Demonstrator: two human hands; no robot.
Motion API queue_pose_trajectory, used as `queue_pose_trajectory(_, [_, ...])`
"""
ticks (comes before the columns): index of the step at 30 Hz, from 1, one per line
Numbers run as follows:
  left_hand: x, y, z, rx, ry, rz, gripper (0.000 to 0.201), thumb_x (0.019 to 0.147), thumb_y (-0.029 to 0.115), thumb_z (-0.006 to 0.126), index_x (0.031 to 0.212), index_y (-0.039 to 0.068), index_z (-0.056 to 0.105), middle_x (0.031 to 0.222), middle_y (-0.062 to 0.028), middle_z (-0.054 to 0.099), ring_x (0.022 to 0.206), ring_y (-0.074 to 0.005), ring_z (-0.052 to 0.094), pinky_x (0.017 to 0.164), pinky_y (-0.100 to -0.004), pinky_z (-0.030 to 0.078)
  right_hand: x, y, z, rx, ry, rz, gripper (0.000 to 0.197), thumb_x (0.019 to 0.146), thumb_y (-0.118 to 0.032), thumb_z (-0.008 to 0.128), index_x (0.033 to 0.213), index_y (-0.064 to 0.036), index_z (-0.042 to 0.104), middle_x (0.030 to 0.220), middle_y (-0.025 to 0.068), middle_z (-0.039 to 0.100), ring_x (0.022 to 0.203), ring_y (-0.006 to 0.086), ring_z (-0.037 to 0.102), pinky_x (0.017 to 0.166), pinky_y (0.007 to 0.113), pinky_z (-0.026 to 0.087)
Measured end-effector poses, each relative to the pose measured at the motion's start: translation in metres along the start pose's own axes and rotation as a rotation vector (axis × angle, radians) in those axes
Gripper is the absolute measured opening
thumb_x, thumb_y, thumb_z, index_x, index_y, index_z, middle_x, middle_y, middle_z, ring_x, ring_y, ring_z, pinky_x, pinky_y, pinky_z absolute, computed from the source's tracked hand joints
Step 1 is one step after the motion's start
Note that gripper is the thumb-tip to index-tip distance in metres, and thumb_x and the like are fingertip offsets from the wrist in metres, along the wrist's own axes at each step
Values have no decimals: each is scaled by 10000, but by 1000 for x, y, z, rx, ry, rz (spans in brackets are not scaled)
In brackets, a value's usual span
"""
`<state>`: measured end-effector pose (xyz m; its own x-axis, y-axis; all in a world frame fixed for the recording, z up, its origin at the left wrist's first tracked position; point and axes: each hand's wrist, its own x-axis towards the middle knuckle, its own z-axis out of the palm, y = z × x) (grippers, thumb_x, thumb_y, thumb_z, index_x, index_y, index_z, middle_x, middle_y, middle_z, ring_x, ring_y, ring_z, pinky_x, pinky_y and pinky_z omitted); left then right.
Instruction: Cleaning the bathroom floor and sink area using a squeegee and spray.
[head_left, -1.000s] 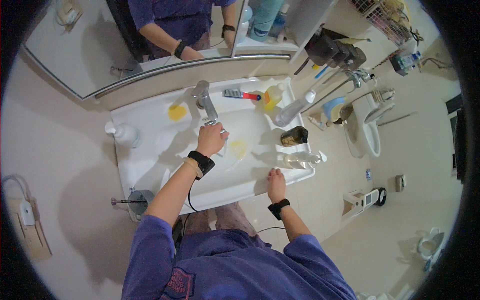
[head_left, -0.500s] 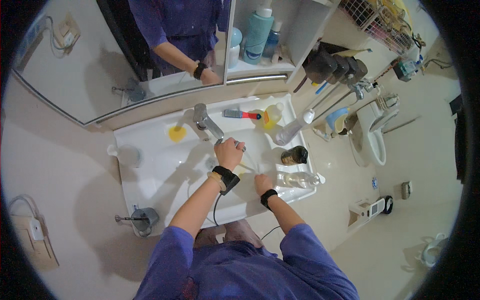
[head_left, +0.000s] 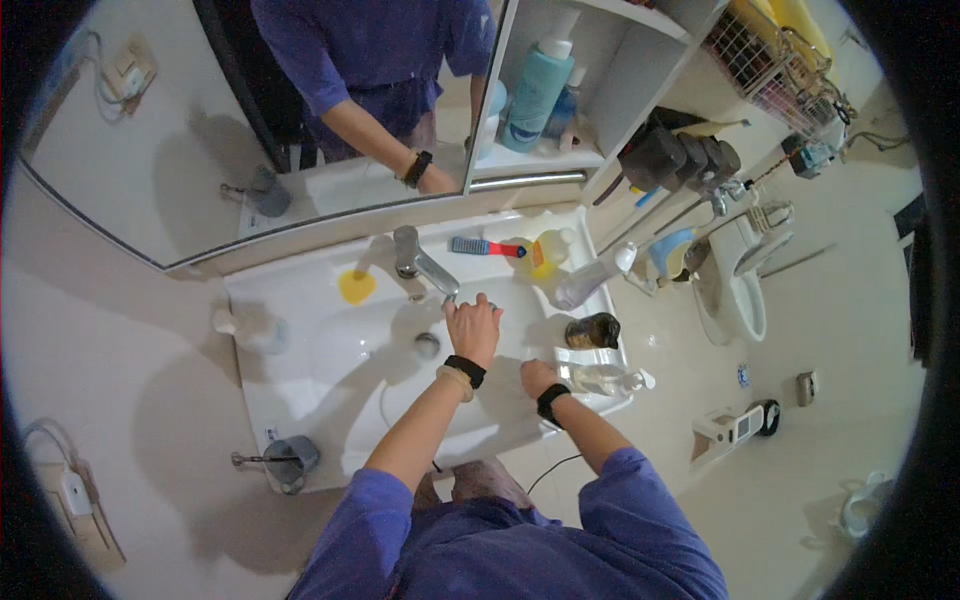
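My left hand is over the white washbasin, just at the spout end of the metal faucet. Its fingers bend around a small grey piece, mostly hidden beneath them. To the right, low over the basin, my right hand is closed in a fist. Whatever it may hold does not show. Beside that fist, on the basin's right ledge, is a clear pump bottle. The round drain shows left of my left hand.
A brush with a red handle, a yellow bottle, a tall clear bottle and a dark jar line the back and right. At left are a whitish pump bottle, an orange-yellow patch and a grey cup.
The view has shifted slightly. My left hand has come a little nearer and rightward, uncovering the drain. The thin pale streak between my hands no longer shows. My right hand stays closed.
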<state>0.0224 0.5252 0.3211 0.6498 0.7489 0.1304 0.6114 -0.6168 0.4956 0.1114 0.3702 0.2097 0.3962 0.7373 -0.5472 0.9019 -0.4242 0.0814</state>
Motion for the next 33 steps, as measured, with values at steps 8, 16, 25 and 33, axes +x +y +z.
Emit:
queue_pose_trajectory(8, [-10, -9, 2, 16, -63, 99, 215, 762, 251, 630, 776, 50, 557, 606, -106, 588, 643, -248, 578, 783, -367, 327, 42, 27, -13, 147, 749, -53, 48, 726, -79, 522, 726, -55, 564, 827, 129, 598, 761, 309, 571, 692, 420, 458])
queue_pose_trajectory(16, [-14, -35, -7, -58, -80, 121, 208, 748, 244, 652, 739, 56, 562, 615, -104, 593, 615, -263, 567, 796, -367, 328, -4, 29, 13, -4, -3, -348, 114, 734, -119, 518, 738, -81, 625, 763, 117, 620, 785, 313, 604, 720, 390, 488])
queue_pose_trajectory(25, [-23, -31, -6, -133, -66, 124, 192, 717, 203, 661, 739, 58, 537, 619, -87, 581, 647, -250, 569, 790, -376, 338, 54, 19, -32, 98, 596, -6, 153, 830, -130, 461, 933, -48, 540, 933, 132, 511, 834, 285, 565, 712, 366, 488])
queue_pose_trajectory(33, [-14, -29, -5, -168, -38, 38, 198, 717, 227, 664, 734, 66, 550, 615, -89, 574, 639, -245, 551, 767, -373, 335, 3, -19, -40, -4, 120, -7, 223, 819, -138, 481, 1011, -43, 544, 1014, 146, 536, 908, 304, 576, 742, 330, 491])
